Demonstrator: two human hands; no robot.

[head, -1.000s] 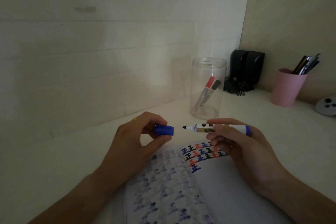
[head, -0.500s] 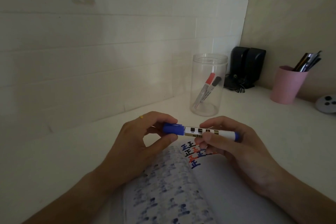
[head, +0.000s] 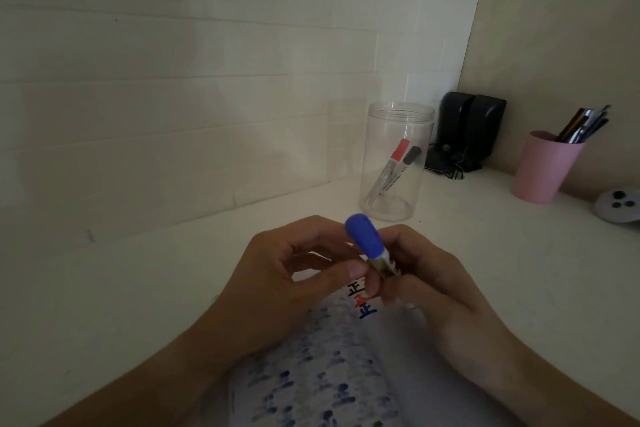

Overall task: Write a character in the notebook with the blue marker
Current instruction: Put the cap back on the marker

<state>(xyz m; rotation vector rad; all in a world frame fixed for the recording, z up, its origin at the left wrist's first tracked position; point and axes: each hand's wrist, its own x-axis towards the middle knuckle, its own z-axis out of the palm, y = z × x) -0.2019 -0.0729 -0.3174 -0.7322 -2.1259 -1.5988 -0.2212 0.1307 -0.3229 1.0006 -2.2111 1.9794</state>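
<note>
The blue marker (head: 365,241) stands nearly upright between my hands, its blue cap on and pointing up and away. My right hand (head: 429,284) grips its white barrel low down. My left hand (head: 294,274) curls beside it, thumb and fingertips touching the barrel just under the cap. The open notebook (head: 329,374) lies below my hands, with rows of blue, red and black characters partly hidden by my fingers.
A clear plastic jar (head: 396,163) holding a red-capped and a black-capped marker stands just behind my hands. Black speakers (head: 467,132) sit in the corner, a pink cup (head: 543,166) of pens at the right, a round grey object (head: 620,206) at the far right.
The cap in my left hand went onto the marker's tip. The capped marker then swung from lying sideways to standing cap-up, and my hands came closer together.
</note>
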